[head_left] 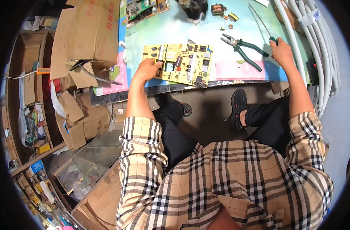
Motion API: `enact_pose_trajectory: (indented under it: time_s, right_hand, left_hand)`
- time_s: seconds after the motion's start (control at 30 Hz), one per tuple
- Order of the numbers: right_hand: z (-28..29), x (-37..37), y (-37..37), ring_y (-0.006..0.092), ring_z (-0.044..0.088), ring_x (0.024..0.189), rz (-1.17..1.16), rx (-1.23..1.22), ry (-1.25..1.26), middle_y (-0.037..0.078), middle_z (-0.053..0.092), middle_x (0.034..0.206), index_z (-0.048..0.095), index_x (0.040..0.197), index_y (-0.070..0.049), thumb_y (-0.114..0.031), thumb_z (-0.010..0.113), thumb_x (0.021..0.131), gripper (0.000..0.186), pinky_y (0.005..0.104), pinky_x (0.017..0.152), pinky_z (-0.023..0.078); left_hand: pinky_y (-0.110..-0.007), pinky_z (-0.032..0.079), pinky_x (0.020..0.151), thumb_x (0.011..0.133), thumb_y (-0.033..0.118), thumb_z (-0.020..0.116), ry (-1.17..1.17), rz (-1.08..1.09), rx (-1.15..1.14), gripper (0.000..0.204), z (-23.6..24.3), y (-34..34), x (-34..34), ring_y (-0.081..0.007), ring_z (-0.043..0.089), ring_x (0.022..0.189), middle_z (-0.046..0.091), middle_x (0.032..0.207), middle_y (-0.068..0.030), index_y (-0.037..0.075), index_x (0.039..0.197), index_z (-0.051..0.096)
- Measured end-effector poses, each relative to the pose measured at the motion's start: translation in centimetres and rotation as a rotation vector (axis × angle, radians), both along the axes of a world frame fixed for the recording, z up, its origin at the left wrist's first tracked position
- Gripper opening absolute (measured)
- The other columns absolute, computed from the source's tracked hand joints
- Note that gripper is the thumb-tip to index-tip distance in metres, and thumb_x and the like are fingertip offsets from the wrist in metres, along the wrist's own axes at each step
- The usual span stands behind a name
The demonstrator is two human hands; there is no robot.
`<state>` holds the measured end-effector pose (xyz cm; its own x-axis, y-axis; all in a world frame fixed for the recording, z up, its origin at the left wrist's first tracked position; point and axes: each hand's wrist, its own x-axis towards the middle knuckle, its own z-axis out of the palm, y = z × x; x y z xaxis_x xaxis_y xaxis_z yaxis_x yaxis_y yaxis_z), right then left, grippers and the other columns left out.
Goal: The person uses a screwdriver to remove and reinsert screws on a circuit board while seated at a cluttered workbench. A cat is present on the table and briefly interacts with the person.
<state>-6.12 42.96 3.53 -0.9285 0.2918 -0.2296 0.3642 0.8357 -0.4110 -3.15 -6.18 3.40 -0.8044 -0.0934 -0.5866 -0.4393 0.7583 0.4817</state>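
Note:
A yellow circuit board [184, 63] lies near the front edge of the table, carrying capacitors, metal heat sinks and other parts. My left hand [147, 70] is closed on its left side, with the thumb on top near a dark component. At the right, my right hand [281, 51] grips the green handle of a screwdriver [261, 21], whose long thin shaft points away and to the left, apart from the board. Between board and right hand rest pliers [234, 43] with green handles, jaws slightly apart.
Loose components, including a transformer [218, 9] and a yellow coil [233, 16], lie farther back. A black-and-white cat [193, 10] is at the far edge of view. Green circuit boards [142, 10] and a cardboard box [92, 32] stand left; white tubes [316, 42] line the right.

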Motion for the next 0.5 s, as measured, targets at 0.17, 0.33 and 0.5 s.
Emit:
enact_pose_trajectory:
  time_s: [0.17,0.33,0.5]
  right_hand:
    - [7.6,6.6,-4.0,0.0146,0.057,0.054,0.228,-0.43,-0.054,0.007,0.06,0.066,0.06,0.093,0.002,-0.033,0.058,0.093,0.035,0.0309,0.054,0.046]
    - [8.4,14.0,-8.6,0.0249,0.064,0.074,0.433,-0.643,-0.219,0.016,0.067,0.084,0.063,0.105,0.002,-0.021,0.063,0.09,0.027,0.0344,0.069,0.05]
    - [4.6,16.1,-13.9,0.0387,0.064,0.089,0.554,-0.692,-0.008,0.024,0.066,0.097,0.057,0.119,0.0,-0.012,0.055,0.093,0.029,0.043,0.075,0.05]
  left_hand:
    - [-0.04,0.049,0.076,0.089,0.028,0.063,0.082,-0.189,-0.272,0.034,-2.2,-0.7,0.5,-0.0277,0.065,0.081,0.07,0.087,-0.0188,-0.005,0.097,0.068]
    - [-0.045,0.05,0.084,0.086,0.032,0.064,0.142,-0.205,-0.306,0.035,-2.2,-0.3,0.1,-0.04,0.065,0.093,0.068,0.095,-0.0248,-0.001,0.094,0.07]
    - [-0.045,0.05,0.082,0.086,0.032,0.064,0.108,-0.167,-0.272,0.035,-2.8,-1.6,-0.2,-0.0395,0.066,0.09,0.068,0.092,-0.0248,-0.002,0.092,0.07]
